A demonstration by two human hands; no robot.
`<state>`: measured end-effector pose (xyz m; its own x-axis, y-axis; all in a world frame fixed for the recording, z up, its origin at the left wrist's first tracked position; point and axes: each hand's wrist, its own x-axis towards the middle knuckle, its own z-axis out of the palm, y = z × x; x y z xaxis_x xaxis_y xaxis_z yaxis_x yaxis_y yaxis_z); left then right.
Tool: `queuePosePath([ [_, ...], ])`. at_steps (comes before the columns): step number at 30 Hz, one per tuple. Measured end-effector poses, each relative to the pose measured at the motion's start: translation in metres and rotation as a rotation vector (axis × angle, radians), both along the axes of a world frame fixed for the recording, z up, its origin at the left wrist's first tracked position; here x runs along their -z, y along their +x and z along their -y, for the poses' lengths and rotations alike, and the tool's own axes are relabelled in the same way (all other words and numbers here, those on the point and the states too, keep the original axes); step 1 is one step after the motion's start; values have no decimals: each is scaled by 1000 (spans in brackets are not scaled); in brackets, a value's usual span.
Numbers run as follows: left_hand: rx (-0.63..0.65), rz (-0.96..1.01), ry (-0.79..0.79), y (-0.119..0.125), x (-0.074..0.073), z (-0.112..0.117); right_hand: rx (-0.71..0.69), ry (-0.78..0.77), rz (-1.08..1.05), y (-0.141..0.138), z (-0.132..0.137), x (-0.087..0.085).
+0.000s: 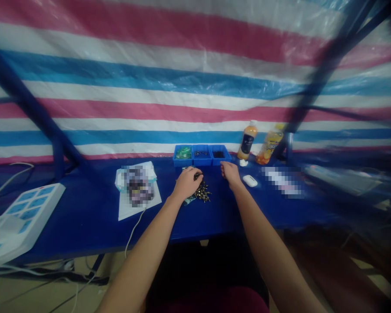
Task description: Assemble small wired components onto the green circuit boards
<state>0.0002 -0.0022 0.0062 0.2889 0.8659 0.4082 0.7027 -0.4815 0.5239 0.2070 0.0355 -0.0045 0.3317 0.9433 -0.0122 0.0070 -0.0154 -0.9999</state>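
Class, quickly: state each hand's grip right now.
Left hand: closed on a small dark part, too small to identify.
Right hand: open, holding nothing visible.

Loose heap of small brass-and-black metal parts (202,192), lying every which way on the blue table (84,226). Beside it, a flat green-printed packet (189,200), partly covered. Just behind, three joined blue bins (202,155): green pieces in the left, small dark parts in the others.
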Motion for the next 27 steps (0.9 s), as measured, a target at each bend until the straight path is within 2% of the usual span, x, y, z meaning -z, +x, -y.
queuePosePath([
  [27, 1, -12, 12, 0, 1, -1, -11, 0, 51, 0, 0, 1],
])
